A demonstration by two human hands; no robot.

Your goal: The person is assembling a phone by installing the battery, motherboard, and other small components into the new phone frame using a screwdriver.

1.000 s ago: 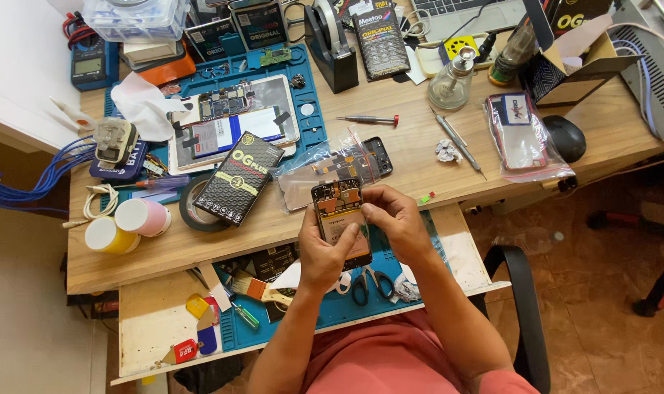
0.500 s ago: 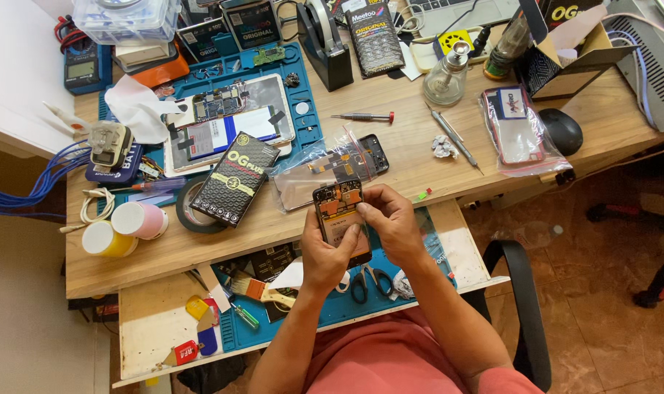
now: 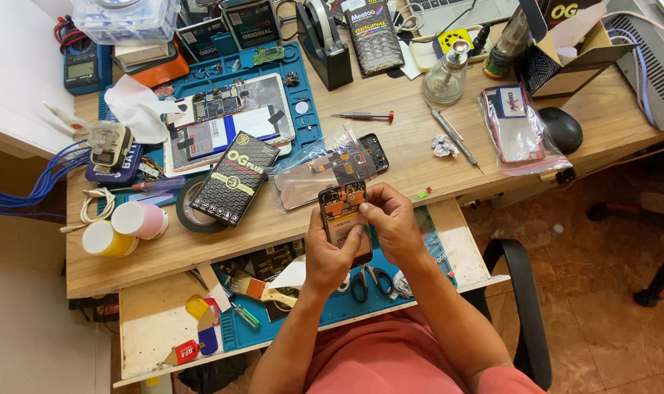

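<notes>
From the head camera, both hands meet just over the near edge of the wooden tabletop [image 3: 419,157]. The left hand [image 3: 330,252] cradles an opened phone [image 3: 345,217] from below and the side, its fingers wrapped round the lower body, thumb lying on the exposed back. The right hand [image 3: 392,219] comes in from the other side, its fingers [image 3: 367,209] pinched together on the upper part of the phone (whether they grip a small part there is too fine to tell). The phone stands nearly upright in the view, orange and copper inner parts showing. Just beyond it on the tabletop lies a clear plastic bag [image 3: 313,174] over a dark phone frame [image 3: 372,149]. A black box [image 3: 235,179] sits left of the bag. Below the hands, scissors [image 3: 367,281] rest on a blue mat [image 3: 332,306] on the pull-out shelf.
</notes>
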